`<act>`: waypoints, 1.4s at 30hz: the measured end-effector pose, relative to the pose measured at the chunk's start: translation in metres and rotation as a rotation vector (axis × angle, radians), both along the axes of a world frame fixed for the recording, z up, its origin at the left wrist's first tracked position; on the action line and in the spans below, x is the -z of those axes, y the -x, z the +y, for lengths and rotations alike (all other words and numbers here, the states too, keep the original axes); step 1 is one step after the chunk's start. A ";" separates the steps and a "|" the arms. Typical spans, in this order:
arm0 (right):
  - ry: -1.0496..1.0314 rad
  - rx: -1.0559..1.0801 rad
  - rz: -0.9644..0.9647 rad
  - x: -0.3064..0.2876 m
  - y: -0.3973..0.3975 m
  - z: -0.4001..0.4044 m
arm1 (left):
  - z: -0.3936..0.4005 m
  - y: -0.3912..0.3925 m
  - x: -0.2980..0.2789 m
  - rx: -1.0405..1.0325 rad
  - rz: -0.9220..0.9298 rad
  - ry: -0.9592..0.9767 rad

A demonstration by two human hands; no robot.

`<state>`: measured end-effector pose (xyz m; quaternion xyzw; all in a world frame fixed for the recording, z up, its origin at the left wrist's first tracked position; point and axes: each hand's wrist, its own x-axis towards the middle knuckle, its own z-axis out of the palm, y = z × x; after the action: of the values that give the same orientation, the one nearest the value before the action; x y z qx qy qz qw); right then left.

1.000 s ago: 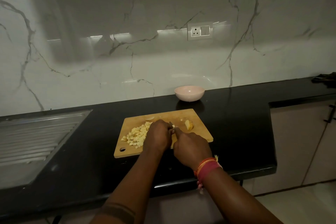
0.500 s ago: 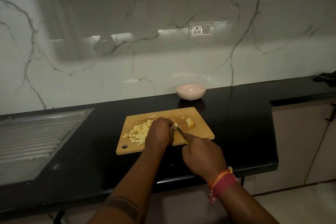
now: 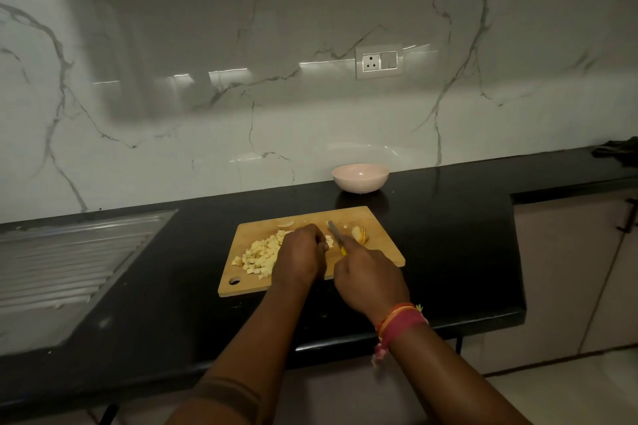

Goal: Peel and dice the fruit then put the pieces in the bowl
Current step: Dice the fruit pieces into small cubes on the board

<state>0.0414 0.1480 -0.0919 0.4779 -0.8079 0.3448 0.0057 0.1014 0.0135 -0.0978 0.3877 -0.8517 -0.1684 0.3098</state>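
The diced fruit (image 3: 259,255) lies in a loose pale heap on the left half of the wooden cutting board (image 3: 383,245), small cubes spread from the middle of the board toward its near left corner. My left hand (image 3: 299,254) rests on the board just right of that heap, knuckles up and fingers curled down over a small pale piece (image 3: 329,241) that shows at my fingertips; how firmly I have hold of it I cannot tell, as the back of my hand hides it. My right hand (image 3: 369,278) is wrapped round the yellow handle of the knife (image 3: 335,234), and the blade points away from me and to the left, its edge down beside the fingertips of my left hand. Just right of the blade, toward the far right of the board, sits an uncut chunk of fruit (image 3: 360,235) with skin still on one side. A thin slip of peel (image 3: 285,223) lies near the board's far edge.

The board sits on a black countertop (image 3: 448,252), near its front edge. Beyond it, close to the marble wall (image 3: 207,114), stands the pink bowl (image 3: 360,177), well apart from the board. To the left is a ridged steel drainboard (image 3: 69,252). On my right wrist are red and orange bands (image 3: 400,321).
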 end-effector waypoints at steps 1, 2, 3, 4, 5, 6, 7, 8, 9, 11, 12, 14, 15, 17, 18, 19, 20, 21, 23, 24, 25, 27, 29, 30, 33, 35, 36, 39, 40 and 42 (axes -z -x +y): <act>0.012 0.020 -0.011 0.001 0.001 0.001 | 0.000 0.000 0.000 0.008 -0.006 0.013; 0.013 0.033 -0.014 0.002 0.001 0.002 | 0.000 0.001 0.000 0.022 -0.017 0.029; 0.005 0.034 -0.009 0.003 0.000 0.004 | 0.000 0.001 0.000 0.037 -0.034 0.050; -0.005 0.029 0.002 0.003 -0.001 0.005 | -0.001 0.001 0.000 0.052 -0.052 0.072; -0.015 0.025 0.018 0.004 -0.002 0.005 | -0.001 0.001 0.001 0.063 -0.073 0.092; -0.019 0.025 0.034 0.005 -0.003 0.005 | -0.002 0.002 0.001 0.068 -0.096 0.108; -0.022 0.028 0.045 0.006 -0.002 0.005 | -0.002 0.002 0.001 0.069 -0.109 0.118; -0.024 0.030 0.054 0.006 -0.001 0.004 | -0.002 0.002 0.001 0.066 -0.114 0.117; -0.028 0.031 0.061 0.006 0.000 0.004 | -0.002 0.003 0.000 0.057 -0.107 0.111; -0.034 0.029 0.077 0.006 0.000 0.003 | -0.001 0.002 0.000 0.022 -0.074 0.091; -0.034 0.025 0.086 0.006 -0.001 0.004 | -0.002 0.002 0.001 0.010 -0.049 0.076; -0.041 0.013 0.112 0.007 -0.001 0.004 | -0.001 0.003 0.000 0.002 -0.017 0.035; -0.047 0.004 0.122 0.007 -0.001 0.003 | -0.002 0.003 0.000 0.005 -0.015 0.017; -0.069 -0.012 0.134 0.005 0.000 -0.001 | -0.003 0.002 -0.001 0.003 -0.015 -0.010; -0.084 -0.019 0.138 0.004 0.000 -0.003 | -0.004 0.002 -0.001 -0.004 -0.012 -0.015; -0.101 -0.027 0.140 0.003 0.001 -0.005 | -0.004 0.002 -0.001 -0.010 -0.010 -0.017; -0.116 -0.035 0.138 0.001 0.001 -0.007 | -0.004 0.002 -0.001 -0.012 -0.008 -0.019; -0.128 -0.042 0.129 -0.001 0.002 -0.008 | -0.004 0.002 -0.001 -0.010 -0.012 -0.018; -0.135 -0.057 0.101 -0.005 0.004 -0.009 | -0.004 0.003 -0.002 -0.006 -0.038 -0.018; -0.137 -0.061 0.094 -0.006 0.004 -0.008 | -0.003 0.003 -0.003 -0.009 -0.047 -0.025; -0.140 -0.063 0.096 -0.006 0.003 -0.008 | -0.002 0.003 -0.004 -0.013 -0.048 -0.030; -0.140 -0.064 0.106 -0.006 0.001 -0.005 | -0.002 0.003 -0.004 -0.025 -0.042 -0.038; -0.121 -0.055 0.108 -0.004 -0.001 0.004 | -0.001 0.004 -0.005 -0.034 -0.040 -0.054; -0.107 -0.045 0.116 -0.001 -0.002 0.011 | 0.000 0.005 -0.006 -0.039 -0.036 -0.062; -0.052 -0.019 0.124 0.005 -0.006 0.027 | 0.000 0.004 -0.007 -0.051 -0.022 -0.063; -0.010 -0.002 0.095 0.007 -0.006 0.029 | 0.003 0.004 -0.007 -0.047 -0.029 -0.061; 0.007 0.012 0.078 0.008 -0.006 0.028 | 0.004 0.004 -0.007 -0.048 -0.037 -0.059; 0.065 0.039 -0.014 0.009 -0.004 0.026 | 0.005 0.002 -0.008 -0.069 -0.060 -0.046; 0.077 0.039 -0.038 0.009 -0.003 0.027 | 0.006 0.002 -0.007 -0.065 -0.046 -0.047; 0.074 0.033 -0.064 0.008 -0.002 0.028 | 0.008 0.000 -0.005 -0.040 -0.016 -0.057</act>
<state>0.0431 0.1756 -0.1000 0.4528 -0.8022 0.3892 0.0032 0.1018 0.0211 -0.0927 0.4144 -0.8412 -0.1831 0.2950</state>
